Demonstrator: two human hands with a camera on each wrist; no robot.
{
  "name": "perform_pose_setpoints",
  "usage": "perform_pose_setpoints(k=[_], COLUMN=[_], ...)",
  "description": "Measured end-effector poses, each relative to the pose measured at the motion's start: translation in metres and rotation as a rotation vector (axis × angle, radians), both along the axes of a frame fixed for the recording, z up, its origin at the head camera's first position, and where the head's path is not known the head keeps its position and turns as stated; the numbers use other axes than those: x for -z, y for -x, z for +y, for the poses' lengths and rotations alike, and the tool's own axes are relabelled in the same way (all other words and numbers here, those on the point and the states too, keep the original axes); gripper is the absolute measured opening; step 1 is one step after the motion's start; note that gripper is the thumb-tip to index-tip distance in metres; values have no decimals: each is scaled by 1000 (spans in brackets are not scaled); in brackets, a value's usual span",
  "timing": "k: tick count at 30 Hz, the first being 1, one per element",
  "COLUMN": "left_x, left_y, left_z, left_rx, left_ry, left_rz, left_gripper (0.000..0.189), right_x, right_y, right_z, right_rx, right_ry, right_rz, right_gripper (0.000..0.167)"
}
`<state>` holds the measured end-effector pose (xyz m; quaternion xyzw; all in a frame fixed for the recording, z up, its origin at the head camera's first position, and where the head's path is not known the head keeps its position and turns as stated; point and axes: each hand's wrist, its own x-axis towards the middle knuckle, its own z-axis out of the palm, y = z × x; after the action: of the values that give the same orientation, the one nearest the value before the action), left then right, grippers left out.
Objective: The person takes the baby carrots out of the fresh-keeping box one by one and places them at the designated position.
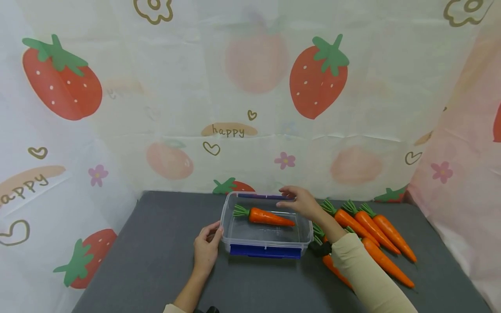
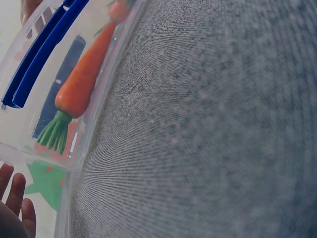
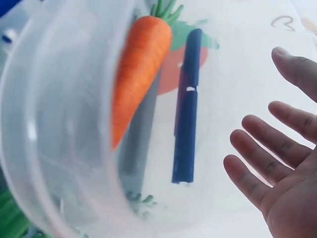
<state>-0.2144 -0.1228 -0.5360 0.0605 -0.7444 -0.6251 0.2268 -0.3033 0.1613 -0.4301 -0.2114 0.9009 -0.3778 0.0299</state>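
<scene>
A clear plastic container (image 1: 270, 241) with blue side clips stands on the grey table, its top uncovered. One orange carrot (image 1: 270, 217) with a green top lies inside, leaves to the left. My left hand (image 1: 205, 250) is at the container's left wall, fingertips right at the rim; in the left wrist view its fingers (image 2: 16, 191) are extended beside the wall. Above the container's far right part is my right hand (image 1: 299, 201), holding nothing. The right wrist view shows that hand's fingers (image 3: 262, 144) spread apart, with the carrot (image 3: 141, 64) seen through the clear wall.
Several more carrots (image 1: 385, 237) lie on the table right of the container, some partly hidden under the right forearm. Behind the table (image 1: 156, 243) hangs a white curtain (image 1: 188, 87) printed with strawberries, which also runs along both sides.
</scene>
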Motion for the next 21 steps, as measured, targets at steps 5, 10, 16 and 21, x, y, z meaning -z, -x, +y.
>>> perform_pose_setpoints(k=[5,10,16,21], left_x=[0,-2,-21,-37], left_y=[0,0,-9,-19], left_z=[0,1,5,7], left_rx=[0,-2,3,12], left_ry=[3,11,23,34], left_rz=[7,-12,-24,-27], left_gripper=[23,24,24,25], right_x=[6,11,20,25], right_y=[-1,1,4,2], right_z=[-7,-16,-23,-28], right_rx=[-14,15,-1,0], right_ry=[18,-43,-73,-54], right_rz=[-40,-64,-47,-91], right_gripper=[52,54,50,46])
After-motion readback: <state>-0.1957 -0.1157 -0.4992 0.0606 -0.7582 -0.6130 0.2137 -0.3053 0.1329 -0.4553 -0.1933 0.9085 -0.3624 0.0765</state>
